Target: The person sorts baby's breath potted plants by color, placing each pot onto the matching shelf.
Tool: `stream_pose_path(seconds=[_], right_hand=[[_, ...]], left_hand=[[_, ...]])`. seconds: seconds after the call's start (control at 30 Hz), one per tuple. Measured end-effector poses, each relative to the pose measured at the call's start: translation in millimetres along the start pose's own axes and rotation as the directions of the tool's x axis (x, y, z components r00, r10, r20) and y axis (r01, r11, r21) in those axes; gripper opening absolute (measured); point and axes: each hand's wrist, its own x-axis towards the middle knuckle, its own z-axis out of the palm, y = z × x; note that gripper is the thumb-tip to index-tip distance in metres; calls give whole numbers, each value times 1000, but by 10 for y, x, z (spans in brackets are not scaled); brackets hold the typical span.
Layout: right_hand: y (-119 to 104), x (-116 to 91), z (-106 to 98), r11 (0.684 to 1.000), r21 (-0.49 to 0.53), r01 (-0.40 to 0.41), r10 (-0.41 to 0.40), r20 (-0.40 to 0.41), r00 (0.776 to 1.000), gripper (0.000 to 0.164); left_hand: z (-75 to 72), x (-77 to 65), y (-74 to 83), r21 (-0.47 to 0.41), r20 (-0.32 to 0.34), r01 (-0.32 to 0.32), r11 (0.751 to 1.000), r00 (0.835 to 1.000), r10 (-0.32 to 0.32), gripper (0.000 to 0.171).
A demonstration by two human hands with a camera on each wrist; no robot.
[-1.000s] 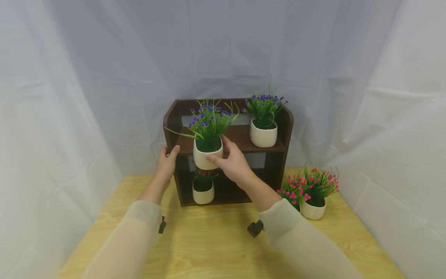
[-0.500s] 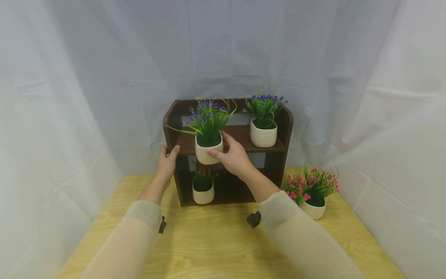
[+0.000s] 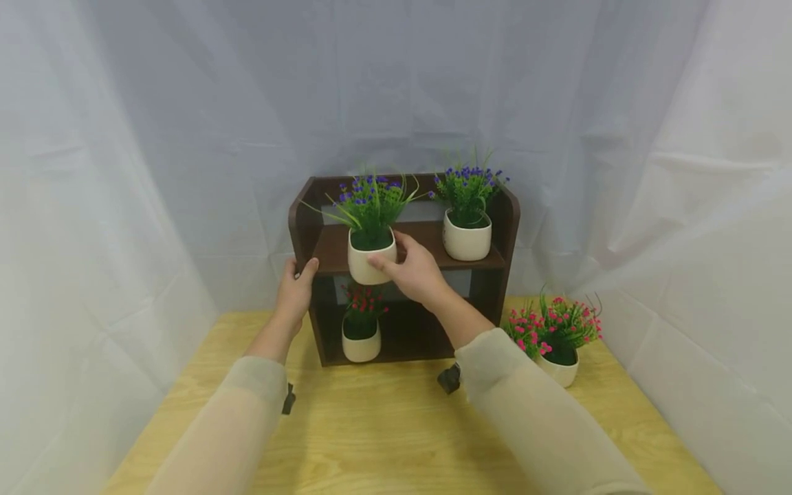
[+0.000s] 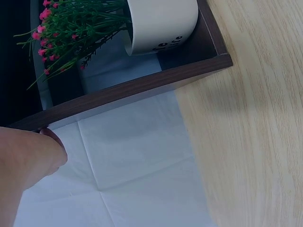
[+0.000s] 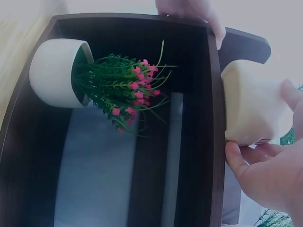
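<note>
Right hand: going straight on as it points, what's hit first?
Probably the rack's left side panel, with the held pot of purple flowers leading; depth is unclear, so the upper shelf's front edge may come first.

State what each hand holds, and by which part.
Right hand: a purple-flowered plant, by the side of its white pot. Left hand: the dark shelf unit, by its left side panel.
</note>
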Motion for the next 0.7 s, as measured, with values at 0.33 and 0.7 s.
stream_pose_path(seconds=[0.33, 0.7], right_hand=[[-5, 60, 43, 995, -100, 0, -5, -52, 999, 89], [13, 163, 26, 987, -160, 8, -12, -29, 999, 89]], left_hand=[[5, 3, 2, 1, -5, 14, 1000, 1000, -14, 73], [6, -14, 20, 19, -2, 28, 999, 1000, -28, 76]])
